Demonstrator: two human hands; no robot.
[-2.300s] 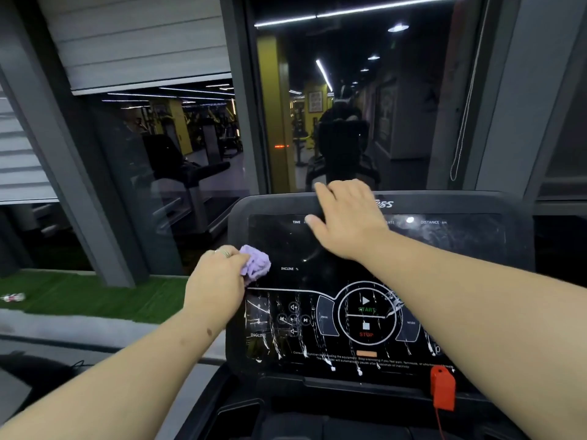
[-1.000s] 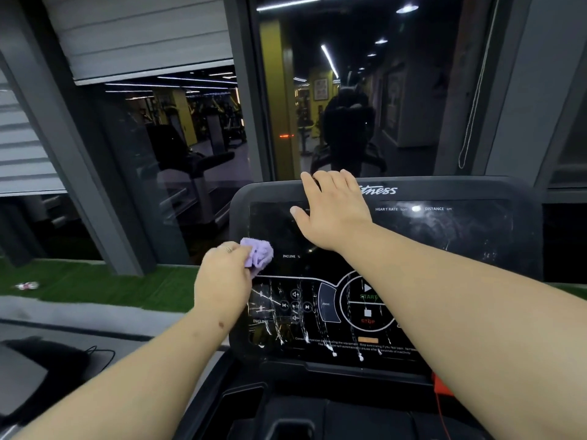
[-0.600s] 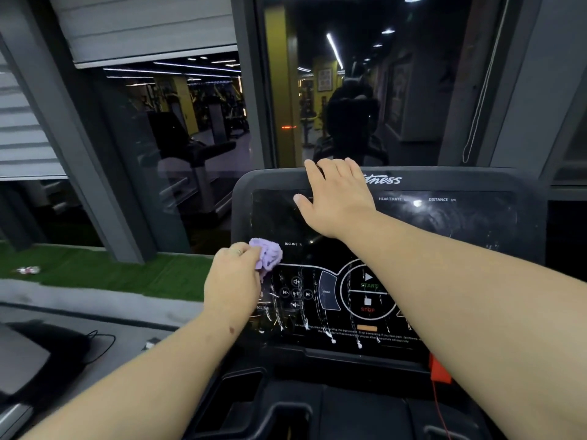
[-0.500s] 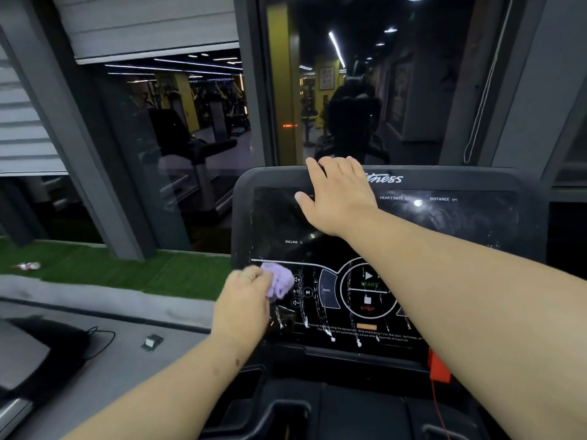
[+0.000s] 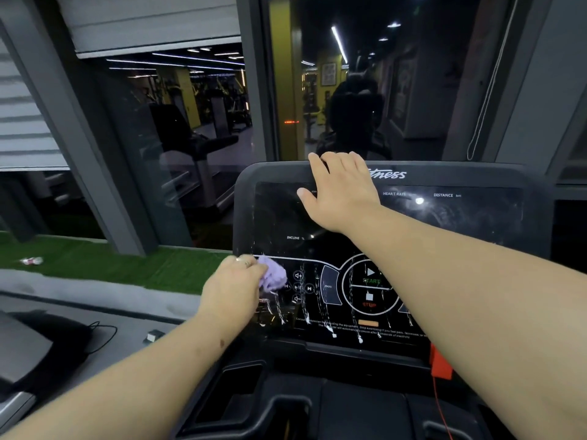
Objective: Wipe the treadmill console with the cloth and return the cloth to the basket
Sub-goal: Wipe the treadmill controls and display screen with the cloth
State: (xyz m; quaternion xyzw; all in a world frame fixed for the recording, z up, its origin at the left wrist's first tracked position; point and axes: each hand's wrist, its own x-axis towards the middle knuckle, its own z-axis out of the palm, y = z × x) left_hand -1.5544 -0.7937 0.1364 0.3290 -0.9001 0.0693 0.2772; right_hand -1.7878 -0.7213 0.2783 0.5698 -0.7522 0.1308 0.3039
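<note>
Dragging downward, the left hand (image 5: 233, 289) has slid from the INCLINE area at the panel's upper left to the button cluster lower down, fingers clamped round the bunched lilac cloth (image 5: 273, 276), which presses on the treadmill console (image 5: 444, 223) just left of the arrow buttons. Means the left edge is getting a top-to-bottom pass; white drip streaks (image 5: 332, 312) run down the lower panel, so wiping's prob. far from done. Right hand (image 5: 341, 193) hasn't budged: flat on the console's top edge, fingers straight & close together, bracing. Count: 1 cloth, 1 console, 2 hands, 1 red safety clip (image 5: 440, 363) w/ cord at lower right. Basket: 0 in view, so the return leg isn't started.
</note>
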